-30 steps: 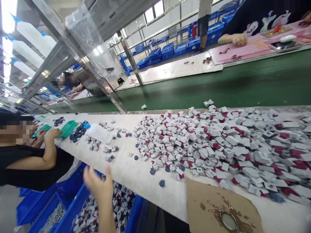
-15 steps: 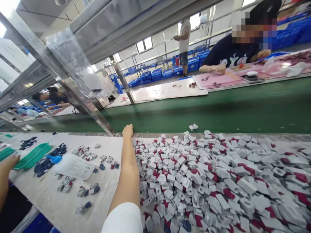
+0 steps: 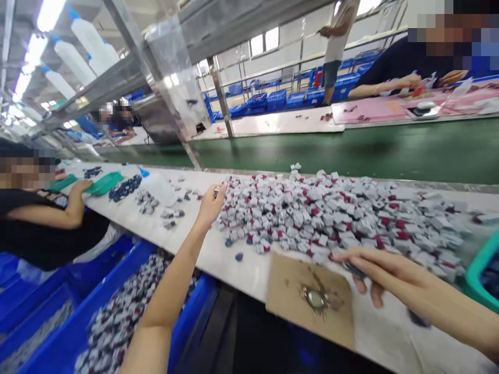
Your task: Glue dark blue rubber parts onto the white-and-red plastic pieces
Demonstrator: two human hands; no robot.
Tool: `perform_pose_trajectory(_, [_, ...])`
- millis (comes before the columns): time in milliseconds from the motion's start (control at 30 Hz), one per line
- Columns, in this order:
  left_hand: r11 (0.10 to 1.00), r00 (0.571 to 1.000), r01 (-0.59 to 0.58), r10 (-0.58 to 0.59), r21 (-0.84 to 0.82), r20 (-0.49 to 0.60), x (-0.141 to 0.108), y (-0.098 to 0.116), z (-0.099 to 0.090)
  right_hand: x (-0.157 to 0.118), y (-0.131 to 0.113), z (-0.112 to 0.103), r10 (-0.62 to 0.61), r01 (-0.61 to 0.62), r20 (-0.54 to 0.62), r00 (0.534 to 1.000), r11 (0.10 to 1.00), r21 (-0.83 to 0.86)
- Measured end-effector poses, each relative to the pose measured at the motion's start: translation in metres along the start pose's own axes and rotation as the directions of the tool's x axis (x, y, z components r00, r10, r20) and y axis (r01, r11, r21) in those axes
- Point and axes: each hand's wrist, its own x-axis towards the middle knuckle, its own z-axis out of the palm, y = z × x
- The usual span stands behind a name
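My left hand (image 3: 210, 205) is closed at the left end of a large pile of small grey-and-maroon pieces (image 3: 288, 208). A small greyish thing shows between its fingertips, too small to name. On the right, my right hand (image 3: 374, 270) reaches over the near edge of the pile, its fingers closed round a small dark piece (image 3: 354, 268), slightly blurred. Just left of that hand lies a brown cardboard sheet (image 3: 284, 283), bearing a small round dish (image 3: 315, 298) of pale greenish stuff with dark smears around it.
A green conveyor belt (image 3: 268, 154) runs behind the table. At right stands a green basket (image 3: 477, 265) with dark pieces. Blue bins (image 3: 187, 324) hold more pieces below left. A white bottle (image 3: 158, 188) lies on the table near a co-worker (image 3: 42, 218). Others sit or stand opposite.
The view has tilted down and pulled back. My left hand has come away from the belt's edge to above the table. My right hand, the cardboard and the blue bins have come into view.
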Motion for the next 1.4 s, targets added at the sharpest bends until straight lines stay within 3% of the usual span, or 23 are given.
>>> perform_pose_trajectory(33, [0.997,0.999,0.046,-0.045,-0.063,0.028,-0.034,-0.003,0.003,0.001,0.001,0.01,0.013,-0.013,0.09,0.996,1.0,0.007])
perform_pose_trajectory(167, [0.923,0.962,0.248,-0.198,-0.296,0.191,-0.147,-0.01,0.022,0.008,0.004,0.037,-0.07,0.088,0.094,0.993,0.975,-0.205])
perform_pose_trajectory(233, [0.844,0.933,0.339,-0.243,-0.417,0.268,-0.181,-0.01,0.032,0.006,0.002,0.043,-0.092,0.138,0.183,0.979,0.956,-0.26])
perform_pose_trajectory(333, [0.749,0.917,0.387,-0.249,-0.538,0.313,-0.206,-0.008,0.046,-0.001,-0.004,0.049,-0.128,0.219,0.29,0.948,0.927,-0.305])
perform_pose_trajectory(567, [0.626,0.931,0.364,-0.239,-0.69,0.275,-0.223,-0.003,0.065,-0.006,-0.006,0.065,-0.156,0.306,0.346,0.925,0.845,-0.439])
perform_pose_trajectory(733, [0.561,0.888,0.458,-0.253,-0.69,0.384,-0.228,-0.003,0.067,0.002,-0.007,0.067,-0.146,0.35,0.425,0.893,0.818,-0.455])
perform_pose_trajectory(867, [0.53,0.864,0.504,-0.302,-0.682,0.404,-0.224,-0.004,0.068,0.011,-0.01,0.064,-0.162,0.4,0.473,0.866,0.792,-0.461])
perform_pose_trajectory(967, [0.488,0.853,0.522,-0.316,-0.699,0.416,-0.22,-0.005,0.072,0.017,-0.015,0.057,-0.206,0.4,0.465,0.861,0.838,-0.371])
perform_pose_trajectory(1133, [0.402,0.841,0.541,-0.262,-0.739,0.473,-0.217,0.0,0.077,0.016,-0.038,0.05,-0.214,0.233,0.264,0.941,0.971,-0.044])
perform_pose_trajectory(1400, [0.453,0.854,0.511,-0.168,-0.731,0.492,-0.212,0.01,0.079,0.015,-0.046,0.059,-0.206,0.193,0.224,0.952,0.978,0.081])
